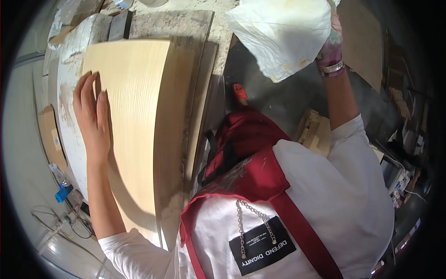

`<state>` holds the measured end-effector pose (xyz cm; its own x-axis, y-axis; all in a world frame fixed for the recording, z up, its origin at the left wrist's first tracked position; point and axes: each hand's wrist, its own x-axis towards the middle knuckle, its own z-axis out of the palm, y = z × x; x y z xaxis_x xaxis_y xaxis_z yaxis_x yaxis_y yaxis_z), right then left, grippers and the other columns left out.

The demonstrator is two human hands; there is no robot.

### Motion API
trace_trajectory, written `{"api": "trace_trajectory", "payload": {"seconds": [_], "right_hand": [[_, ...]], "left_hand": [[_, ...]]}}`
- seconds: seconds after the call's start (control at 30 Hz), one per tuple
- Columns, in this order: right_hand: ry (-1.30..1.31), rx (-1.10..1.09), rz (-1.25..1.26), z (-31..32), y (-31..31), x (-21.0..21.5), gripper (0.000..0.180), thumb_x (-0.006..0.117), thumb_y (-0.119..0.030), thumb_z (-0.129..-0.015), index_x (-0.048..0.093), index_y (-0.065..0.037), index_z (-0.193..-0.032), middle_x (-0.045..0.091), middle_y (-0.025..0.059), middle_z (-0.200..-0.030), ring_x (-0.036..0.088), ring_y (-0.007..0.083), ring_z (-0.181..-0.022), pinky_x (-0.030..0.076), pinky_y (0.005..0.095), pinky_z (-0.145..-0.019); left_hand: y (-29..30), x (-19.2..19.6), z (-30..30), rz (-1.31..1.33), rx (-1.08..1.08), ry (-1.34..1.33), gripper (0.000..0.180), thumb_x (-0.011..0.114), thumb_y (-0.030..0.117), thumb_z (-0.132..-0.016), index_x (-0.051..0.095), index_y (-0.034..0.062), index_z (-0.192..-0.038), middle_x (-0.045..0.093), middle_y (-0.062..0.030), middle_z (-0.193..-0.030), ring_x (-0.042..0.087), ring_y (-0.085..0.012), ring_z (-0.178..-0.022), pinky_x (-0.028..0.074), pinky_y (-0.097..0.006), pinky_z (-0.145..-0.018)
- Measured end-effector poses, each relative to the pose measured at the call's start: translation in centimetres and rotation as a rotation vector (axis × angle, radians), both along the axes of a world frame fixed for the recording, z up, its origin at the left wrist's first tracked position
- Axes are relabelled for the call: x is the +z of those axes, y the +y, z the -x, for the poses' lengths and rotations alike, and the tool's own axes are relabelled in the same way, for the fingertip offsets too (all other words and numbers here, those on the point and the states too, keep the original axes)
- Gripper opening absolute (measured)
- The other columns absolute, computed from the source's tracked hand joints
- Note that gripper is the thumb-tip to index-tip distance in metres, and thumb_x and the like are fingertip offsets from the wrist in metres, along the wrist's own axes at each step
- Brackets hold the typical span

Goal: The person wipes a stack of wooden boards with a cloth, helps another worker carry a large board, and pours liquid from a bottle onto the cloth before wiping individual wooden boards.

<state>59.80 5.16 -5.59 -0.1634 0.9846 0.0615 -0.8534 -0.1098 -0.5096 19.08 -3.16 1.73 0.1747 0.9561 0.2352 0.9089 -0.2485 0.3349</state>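
The right half of the pale board [139, 116] is left bare and open to a hand. Its left edge is taken up by the left hand [93, 116]. Space above the floor [288, 97] is blocked by the rag [278, 32].

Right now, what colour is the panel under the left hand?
Pale beige, with a fine straight wood-grain pattern: the panel under the left hand. The head view shows it.

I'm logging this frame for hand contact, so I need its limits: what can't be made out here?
Head view only:
- Right hand: fingers hidden behind the white cloth it holds; the top edge cuts both.
- Left hand: lies flat on the pale wood panel, so its palm is hidden.
- Panel's near end: covered by the person's white shirt.
- Clutter at the right rim: too small and dark.
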Motion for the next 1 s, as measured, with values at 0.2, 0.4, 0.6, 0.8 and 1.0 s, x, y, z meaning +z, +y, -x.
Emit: {"api": "trace_trajectory", "payload": {"seconds": [0.2, 0.4, 0.6, 0.8, 1.0], "right_hand": [[0.052, 0.038, 0.284, 0.3, -3.8, -3.7, 0.043, 0.046, -0.034, -0.091, 0.050, -0.006, -0.123, 0.053, 0.0130, -0.125, 0.050, 0.0298, -0.115, 0.037, 0.0455, -0.100], [0.220, 0.106, 0.134, 2.8, -4.6, -2.0, 0.033, 0.046, -0.024, -0.092, 0.053, -0.006, -0.119, 0.056, 0.0112, -0.120, 0.052, 0.0280, -0.113, 0.038, 0.0451, -0.099], [0.004, -0.042, -0.068, 3.3, -1.6, 3.7, 0.030, 0.047, -0.019, -0.092, 0.052, -0.004, -0.118, 0.056, 0.0124, -0.119, 0.054, 0.0267, -0.110, 0.042, 0.0442, -0.097], [-0.826, -0.338, -0.390, 11.1, 8.3, 13.1, 0.031, 0.060, -0.027, -0.085, 0.061, -0.004, -0.106, 0.063, 0.0107, -0.104, 0.060, 0.0164, -0.094, 0.047, 0.0313, -0.083], [-1.878, -0.551, -1.350, 22.6, 17.3, 10.9, 0.064, 0.063, -0.033, -0.074, 0.041, -0.015, -0.132, 0.040, 0.0122, -0.135, 0.040, 0.0292, -0.122, 0.040, 0.0440, -0.097]], "left_hand": [[0.2, 0.0, 0.7, -0.167, -0.023, 0.096, 0.030, 0.052, 0.012, -0.087, 0.053, 0.0021, -0.115, 0.050, -0.0165, -0.120, 0.046, -0.0325, -0.113, 0.036, -0.038, -0.096], [-0.3, -0.3, 0.2, -0.276, -0.034, 0.016, 0.027, 0.057, 0.014, -0.082, 0.058, 0.0045, -0.106, 0.055, -0.0167, -0.111, 0.053, -0.0343, -0.101, 0.043, -0.039, -0.087], [-0.8, -0.4, 0.2, -0.310, -0.020, 0.011, 0.025, 0.056, 0.017, -0.081, 0.058, 0.0059, -0.103, 0.056, -0.0163, -0.110, 0.053, -0.0338, -0.101, 0.043, -0.041, -0.087], [-0.8, -0.2, 0.4, -0.162, 0.046, 0.013, 0.032, 0.056, 0.021, -0.081, 0.055, 0.0083, -0.111, 0.050, -0.0124, -0.119, 0.046, -0.0301, -0.112, 0.036, -0.042, -0.092], [-0.7, 1.1, -0.5, -0.087, 0.077, 0.054, 0.036, 0.056, 0.020, -0.081, 0.053, 0.0091, -0.115, 0.048, -0.0120, -0.122, 0.044, -0.0300, -0.114, 0.034, -0.041, -0.094]]}}
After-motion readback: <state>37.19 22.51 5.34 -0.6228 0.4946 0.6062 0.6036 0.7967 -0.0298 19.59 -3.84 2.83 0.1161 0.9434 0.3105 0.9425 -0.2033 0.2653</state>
